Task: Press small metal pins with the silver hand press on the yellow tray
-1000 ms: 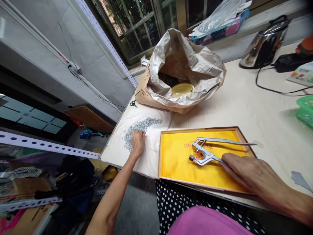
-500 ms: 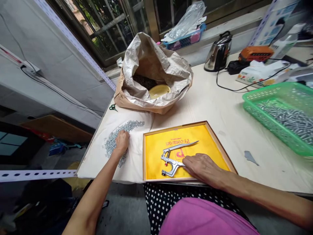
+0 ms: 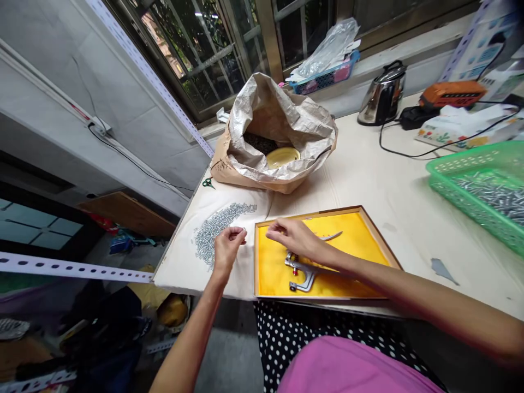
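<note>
On the flat cream-coloured table point(image 3: 368, 174), a shallow rectangular yellow-lined tray point(image 3: 356, 224) holds silver metal hand pliers point(image 3: 311, 274). From the tray, a loose heap of small silver metal pins point(image 3: 223, 224) lies toward ten o'clock, an open brown paper sack point(image 3: 249, 177) containing a round yellow dish point(image 3: 282, 157) at eleven, a shiny rounded steel kettle point(image 3: 380, 98) at one, and a green perforated plastic basket point(image 3: 450, 202) at two.

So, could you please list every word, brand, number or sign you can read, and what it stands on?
No text reads clearly.
Orange device: dark characters, too blurred to read.
Sack: dark marks on its left side, too small.
Tissue box: any print is too small.
Blue-and-white pack: markings too blurred.
Pliers: no lettering I can make out.
</note>
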`<action>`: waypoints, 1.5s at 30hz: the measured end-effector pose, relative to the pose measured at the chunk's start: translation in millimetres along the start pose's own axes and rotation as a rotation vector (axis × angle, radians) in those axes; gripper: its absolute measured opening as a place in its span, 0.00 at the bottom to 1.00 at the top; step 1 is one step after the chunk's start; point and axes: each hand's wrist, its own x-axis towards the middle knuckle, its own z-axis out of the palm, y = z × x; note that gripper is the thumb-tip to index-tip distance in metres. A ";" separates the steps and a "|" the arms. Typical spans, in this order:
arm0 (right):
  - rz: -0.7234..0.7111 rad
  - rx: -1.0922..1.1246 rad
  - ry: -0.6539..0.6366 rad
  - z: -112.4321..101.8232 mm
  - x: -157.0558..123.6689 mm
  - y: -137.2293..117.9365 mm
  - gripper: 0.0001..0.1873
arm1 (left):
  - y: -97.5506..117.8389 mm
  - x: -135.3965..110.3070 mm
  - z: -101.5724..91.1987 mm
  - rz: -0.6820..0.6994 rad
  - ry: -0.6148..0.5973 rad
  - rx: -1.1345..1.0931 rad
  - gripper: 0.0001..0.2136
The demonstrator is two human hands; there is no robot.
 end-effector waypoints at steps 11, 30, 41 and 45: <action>0.001 0.167 -0.136 70.9 39.7 -5.3 0.14 | 10.4 -49.4 -17.5 -0.044 -0.039 0.009 0.11; -0.229 -0.396 -0.161 80.6 51.1 -29.9 0.19 | -14.5 -49.2 -58.6 -0.255 0.048 -0.272 0.19; -0.016 -0.863 -0.300 -25.9 -96.6 27.4 0.09 | 10.9 -85.2 7.7 -0.350 -0.296 -0.220 0.20; -0.046 -0.918 -0.216 -24.7 -108.2 48.5 0.08 | 4.3 -93.2 39.0 -0.335 -0.361 -0.190 0.20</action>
